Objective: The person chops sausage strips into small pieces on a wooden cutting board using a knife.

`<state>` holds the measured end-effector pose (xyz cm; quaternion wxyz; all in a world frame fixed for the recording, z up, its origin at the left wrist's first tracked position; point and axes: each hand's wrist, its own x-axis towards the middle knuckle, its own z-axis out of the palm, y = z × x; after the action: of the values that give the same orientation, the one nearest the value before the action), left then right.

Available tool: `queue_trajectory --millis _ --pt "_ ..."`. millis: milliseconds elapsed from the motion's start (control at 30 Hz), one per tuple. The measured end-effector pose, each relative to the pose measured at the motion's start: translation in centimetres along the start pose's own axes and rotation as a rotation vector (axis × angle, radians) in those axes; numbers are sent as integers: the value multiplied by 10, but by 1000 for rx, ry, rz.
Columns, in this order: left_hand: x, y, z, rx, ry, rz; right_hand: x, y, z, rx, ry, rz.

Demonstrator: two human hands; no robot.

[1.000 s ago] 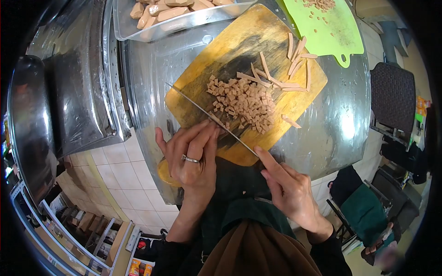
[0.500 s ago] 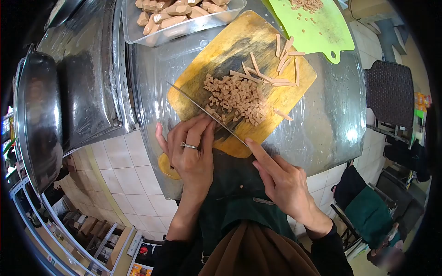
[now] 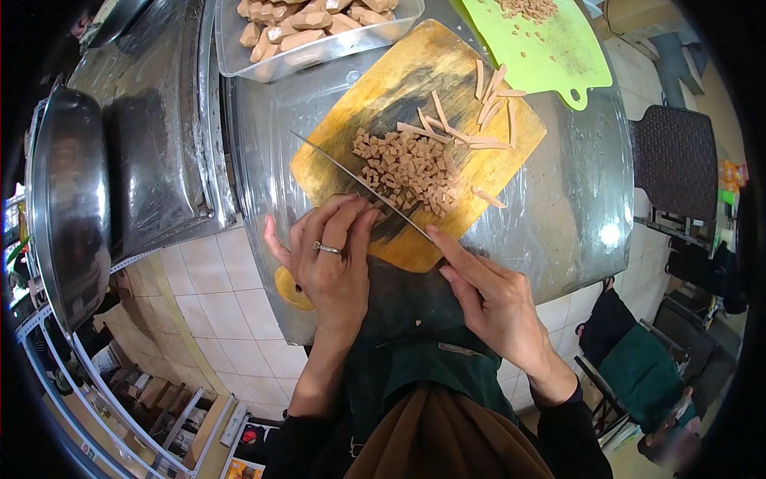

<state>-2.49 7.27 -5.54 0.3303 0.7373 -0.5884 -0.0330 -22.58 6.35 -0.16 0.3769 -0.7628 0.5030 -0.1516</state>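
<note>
The two hands at the board, apart from each other. The right hand (image 3: 488,297) is closed on the knife (image 3: 336,164), its index finger extended along the near end; the blade lies diagonally across the lower left of the board (image 3: 431,57). The left hand (image 3: 329,262), wearing a ring (image 3: 327,248), has its fingers bunched beside the blade; whether they grip a piece cannot be told. Cubes (image 3: 411,164) form a heap at mid-board, beyond the blade. Strips (image 3: 511,124) lie crossed toward the right corner. Upper left: a clear tub (image 3: 383,33) of larger chunks (image 3: 307,20). Upper right: a green mat (image 3: 550,72) bearing small bits (image 3: 527,9). All rest on a metal table (image 3: 566,176).
</note>
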Motion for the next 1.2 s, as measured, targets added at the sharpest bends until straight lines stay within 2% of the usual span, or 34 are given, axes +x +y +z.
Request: queue_trajectory --millis 367,567,667,967,1067,1167,1200 --pt "2 -1 -1 -68 13 14 2 -2 3 12 -37 -6" --pt "2 0 -1 -56 -7 6 5 -17 -6 -168 -81 84" --pt "2 0 -2 -62 -13 10 4 -19 -5 -164 -62 88" --pt "2 -1 1 -86 12 29 1 -9 -5 -228 1 -5" --pt "3 -1 0 -92 26 38 8 -1 -6 -96 88 -24" --pt "1 0 0 -74 28 33 8 -9 -14 -13 46 71" --pt "-1 -1 1 -72 35 33 6 -6 -13 -2 67 45"
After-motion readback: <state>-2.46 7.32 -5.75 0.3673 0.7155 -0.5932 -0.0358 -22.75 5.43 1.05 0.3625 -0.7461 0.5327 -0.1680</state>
